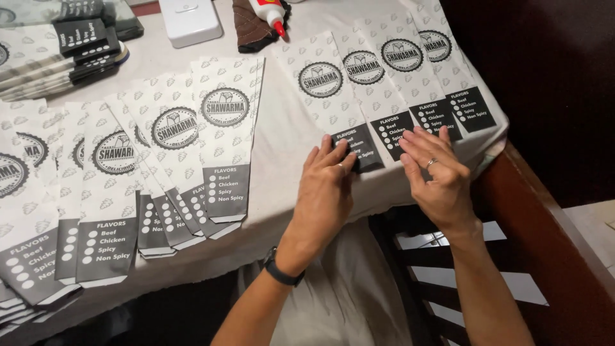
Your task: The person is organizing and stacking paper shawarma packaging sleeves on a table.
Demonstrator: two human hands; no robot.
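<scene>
Several long white paper sleeves with a round black emblem and a dark lower panel lie fanned in a row (pixel 378 77) at the table's right front edge. My left hand (pixel 327 192) rests flat on the dark end of the leftmost sleeve (pixel 320 90), fingers apart, a dark band on the wrist. My right hand (pixel 435 170), with a ring, lies flat on the dark ends of the sleeves beside it, fingers spread. Neither hand grips anything.
A larger overlapping fan of the same sleeves (pixel 128 166) covers the left of the white tablecloth (pixel 282 141). A stack of folded sleeves (pixel 57 57) lies at the far left. A white box (pixel 190 19), a glue bottle (pixel 269 13) and a brown cloth (pixel 251 29) sit at the back. A wooden chair (pixel 532 211) stands at the right.
</scene>
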